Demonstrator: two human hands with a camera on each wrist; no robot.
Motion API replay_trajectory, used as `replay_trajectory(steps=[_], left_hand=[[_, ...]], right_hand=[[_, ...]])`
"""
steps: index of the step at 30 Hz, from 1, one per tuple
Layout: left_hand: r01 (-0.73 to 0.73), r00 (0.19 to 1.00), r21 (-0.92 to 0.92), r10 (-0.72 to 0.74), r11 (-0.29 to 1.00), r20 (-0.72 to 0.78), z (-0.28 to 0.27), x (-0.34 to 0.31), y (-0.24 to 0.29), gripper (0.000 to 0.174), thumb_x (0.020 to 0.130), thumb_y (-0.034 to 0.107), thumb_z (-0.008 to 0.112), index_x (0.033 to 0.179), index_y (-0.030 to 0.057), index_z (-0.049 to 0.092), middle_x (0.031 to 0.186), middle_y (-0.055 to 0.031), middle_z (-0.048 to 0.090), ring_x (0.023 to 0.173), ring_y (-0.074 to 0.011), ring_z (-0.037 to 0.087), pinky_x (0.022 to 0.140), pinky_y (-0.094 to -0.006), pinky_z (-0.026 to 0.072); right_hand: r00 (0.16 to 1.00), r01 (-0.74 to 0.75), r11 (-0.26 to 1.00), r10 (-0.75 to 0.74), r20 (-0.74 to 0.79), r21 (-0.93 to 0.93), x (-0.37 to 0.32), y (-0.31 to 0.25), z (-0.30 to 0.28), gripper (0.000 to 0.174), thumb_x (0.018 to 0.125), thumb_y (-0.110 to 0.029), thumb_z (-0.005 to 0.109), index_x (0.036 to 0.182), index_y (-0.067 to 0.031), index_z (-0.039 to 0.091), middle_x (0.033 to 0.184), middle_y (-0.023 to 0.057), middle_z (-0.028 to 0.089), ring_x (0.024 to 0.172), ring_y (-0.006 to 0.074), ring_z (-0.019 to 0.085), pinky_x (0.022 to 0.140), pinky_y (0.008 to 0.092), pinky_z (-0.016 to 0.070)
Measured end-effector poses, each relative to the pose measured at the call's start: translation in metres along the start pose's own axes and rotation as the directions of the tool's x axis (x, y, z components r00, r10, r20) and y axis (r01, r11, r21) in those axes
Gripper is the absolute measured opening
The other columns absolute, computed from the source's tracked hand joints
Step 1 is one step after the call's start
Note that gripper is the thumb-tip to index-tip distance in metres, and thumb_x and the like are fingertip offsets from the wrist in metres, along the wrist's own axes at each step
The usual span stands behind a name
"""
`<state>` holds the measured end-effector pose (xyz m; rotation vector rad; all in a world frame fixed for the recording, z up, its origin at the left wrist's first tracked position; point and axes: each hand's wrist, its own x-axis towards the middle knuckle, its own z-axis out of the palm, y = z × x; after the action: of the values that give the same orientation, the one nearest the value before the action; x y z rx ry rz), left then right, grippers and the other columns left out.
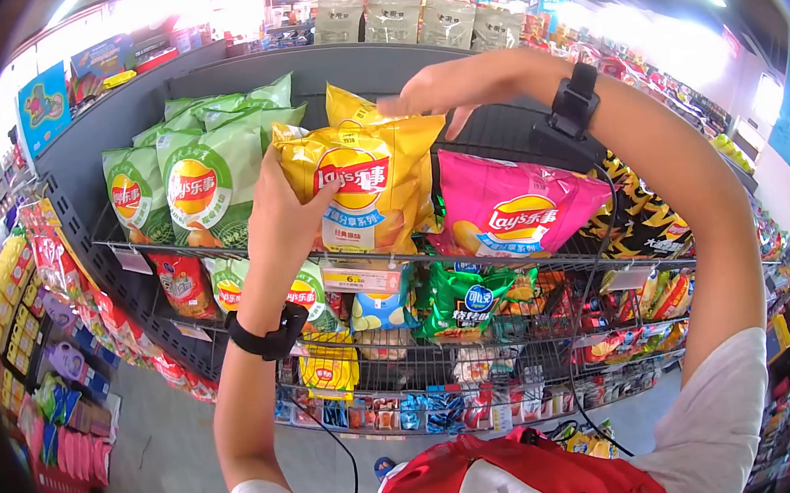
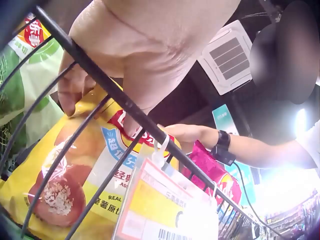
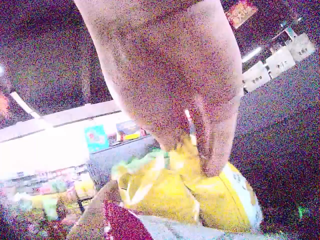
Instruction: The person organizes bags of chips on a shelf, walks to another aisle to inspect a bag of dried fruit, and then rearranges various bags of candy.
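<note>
In the head view, my left hand (image 1: 279, 205) grips a yellow Lay's chip bag (image 1: 393, 175) by its left side, thumb across the printed front. The bag stands upright at the shelf's front edge. Behind it rises a second yellow chip bag (image 1: 346, 106). My right hand (image 1: 441, 85) reaches over from the right. Its fingers pinch yellow film at the bag top in the grainy right wrist view, the chip bag (image 3: 165, 195) hanging below them. From below, the left wrist view has the left hand (image 2: 135, 55) curled over the bag's top, behind the shelf wire.
Green Lay's bags (image 1: 208, 184) stand at the left, a pink Lay's bag (image 1: 524, 201) leans at the right, with black bags (image 1: 645, 222) beyond. A price tag (image 1: 360, 278) hangs on the wire rail. Lower shelves hold more snacks, including a green bag (image 1: 472, 301).
</note>
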<state>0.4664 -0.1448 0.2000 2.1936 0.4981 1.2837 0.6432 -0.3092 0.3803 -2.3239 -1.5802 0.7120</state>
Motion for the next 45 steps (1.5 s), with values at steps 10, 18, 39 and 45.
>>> replay_trajectory(steps=[10,18,39,45], left_hand=[[-0.037,0.999,0.057,0.037,0.998,0.012,-0.004,-0.009,-0.003,0.097,0.084,0.045,0.078,0.153,-0.0023,0.028,0.145,-0.0223,0.051,0.133,-0.0359,0.052,0.103,-0.0426,0.0476],[-0.056,0.998,0.135,0.057,0.989,-0.004,-0.004,-0.013,-0.004,0.091,0.087,0.048,0.074,0.151,-0.0017,0.031,0.143,-0.0197,0.052,0.132,-0.0372,0.051,0.105,-0.0438,0.0455],[-0.092,0.995,0.218,0.079,0.972,0.068,-0.004,-0.015,-0.002,0.029,0.09,0.036,0.072,0.097,0.0103,0.062,0.103,-0.0052,0.068,0.1,-0.0293,0.065,0.08,-0.0424,0.0511],[-0.081,0.995,0.233,0.064,0.969,0.08,-0.004,-0.016,-0.003,0.029,0.09,0.037,0.071,0.097,0.0102,0.063,0.098,-0.0056,0.069,0.093,-0.0291,0.067,0.076,-0.042,0.0516]], right_hand=[[0.982,0.102,0.981,-0.126,-0.141,-0.164,0.042,0.031,-0.003,0.029,0.093,-0.023,0.073,0.097,0.002,0.059,0.093,0.0074,0.064,0.085,0.0151,0.068,0.068,0.0323,0.0615],[0.945,0.093,0.993,-0.109,-0.308,-0.067,0.053,0.055,-0.053,0.022,0.095,-0.024,0.069,0.1,-0.0044,0.061,0.096,0.0028,0.064,0.089,0.0123,0.066,0.075,0.031,0.0587],[0.917,-0.129,0.726,-0.172,-0.36,-0.675,0.11,0.088,-0.029,0.063,0.088,-0.051,0.069,0.119,0.0037,0.059,0.107,0.0247,0.061,0.084,0.0323,0.069,0.056,0.0381,0.0565],[0.904,-0.385,0.816,0.24,-0.354,-0.431,0.1,0.065,-0.043,0.06,0.093,-0.052,0.062,0.111,0.0048,0.063,0.099,0.0218,0.068,0.089,0.0287,0.072,0.063,0.043,0.0595]])
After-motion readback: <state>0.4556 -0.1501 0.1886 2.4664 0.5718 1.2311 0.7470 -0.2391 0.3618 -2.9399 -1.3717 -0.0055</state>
